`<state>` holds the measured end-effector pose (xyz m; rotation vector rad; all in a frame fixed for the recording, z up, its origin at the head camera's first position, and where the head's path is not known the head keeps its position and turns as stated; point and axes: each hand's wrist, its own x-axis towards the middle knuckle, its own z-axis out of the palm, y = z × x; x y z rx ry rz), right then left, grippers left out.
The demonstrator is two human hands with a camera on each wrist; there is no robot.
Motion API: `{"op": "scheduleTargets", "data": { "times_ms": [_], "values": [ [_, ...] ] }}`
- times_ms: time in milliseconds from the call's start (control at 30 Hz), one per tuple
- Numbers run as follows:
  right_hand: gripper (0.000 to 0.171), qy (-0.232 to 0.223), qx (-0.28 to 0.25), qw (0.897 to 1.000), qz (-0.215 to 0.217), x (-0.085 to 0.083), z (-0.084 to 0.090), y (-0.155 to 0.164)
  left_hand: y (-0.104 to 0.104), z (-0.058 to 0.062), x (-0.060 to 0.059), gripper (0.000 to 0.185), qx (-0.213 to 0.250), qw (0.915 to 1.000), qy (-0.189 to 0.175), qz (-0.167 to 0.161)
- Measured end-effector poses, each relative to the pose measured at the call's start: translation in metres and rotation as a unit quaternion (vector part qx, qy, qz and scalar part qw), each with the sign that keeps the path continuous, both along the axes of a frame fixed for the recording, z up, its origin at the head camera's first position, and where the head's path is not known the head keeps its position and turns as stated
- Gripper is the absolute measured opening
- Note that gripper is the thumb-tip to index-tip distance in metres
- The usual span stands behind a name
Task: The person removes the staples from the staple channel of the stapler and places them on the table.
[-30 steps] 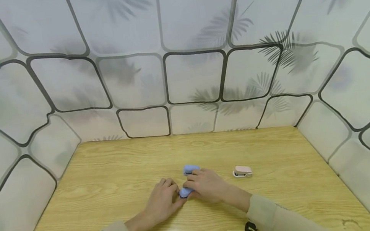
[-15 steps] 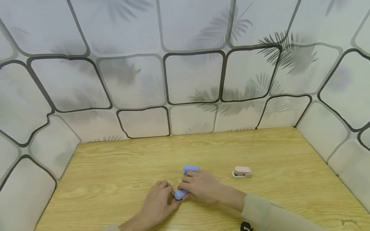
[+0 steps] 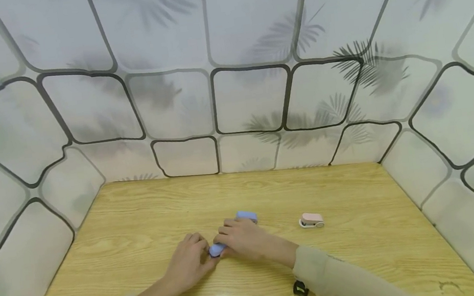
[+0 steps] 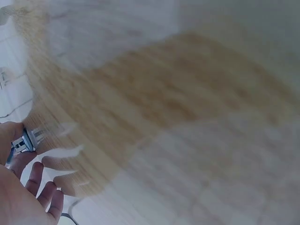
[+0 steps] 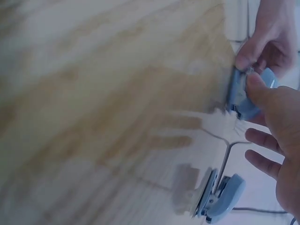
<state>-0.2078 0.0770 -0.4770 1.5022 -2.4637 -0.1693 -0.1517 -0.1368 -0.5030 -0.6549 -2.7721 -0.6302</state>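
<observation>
Left grip (image 3: 187,261) and right grip (image 3: 244,239) seemingly pinch one blue stapler (image 3: 216,250).

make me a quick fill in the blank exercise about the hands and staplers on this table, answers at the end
1. The left hand and the right hand hold the same blue stapler, one of ____ staplers in view.
2. The unheld blue stapler is nearer to the ____ hand.
3. In the head view, the stapler farthest to the right is ____ and white.
4. The table shows a ____ grain.

Missing words: three; right; pink; wood.
</observation>
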Motion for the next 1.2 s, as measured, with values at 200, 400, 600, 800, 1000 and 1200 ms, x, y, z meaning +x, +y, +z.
{"op": "scheduleTargets", "data": {
  "times_ms": [200,400,600,800,1000,1200],
  "values": [
    [0.034,-0.052,-0.042,0.998,-0.013,-0.003,0.001,0.001,-0.002,0.0,0.0,0.024,-0.001,0.9999,-0.009,0.008],
    [0.038,-0.057,-0.036,0.997,-0.026,-0.008,0.006,-0.001,-0.008,0.002,0.002,0.024,-0.024,0.9996,-0.001,0.012],
    [0.042,-0.059,-0.035,0.996,-0.051,-0.014,0.009,-0.009,-0.017,0.005,0.005,0.024,-0.037,0.9987,-0.006,0.035],
    [0.042,-0.054,-0.051,0.995,-0.064,-0.02,0.011,-0.019,-0.028,0.005,0.003,0.024,-0.043,0.9979,0.001,0.049],
    [0.043,-0.043,-0.043,0.995,-0.073,-0.028,0.013,-0.03,-0.037,0.003,0.002,0.025,-0.04,0.9971,0.012,0.064],
    [0.044,-0.027,-0.026,0.996,-0.087,-0.037,0.012,-0.039,-0.044,0.004,0.003,0.026,-0.03,0.9966,0.017,0.075]
  ]
}}
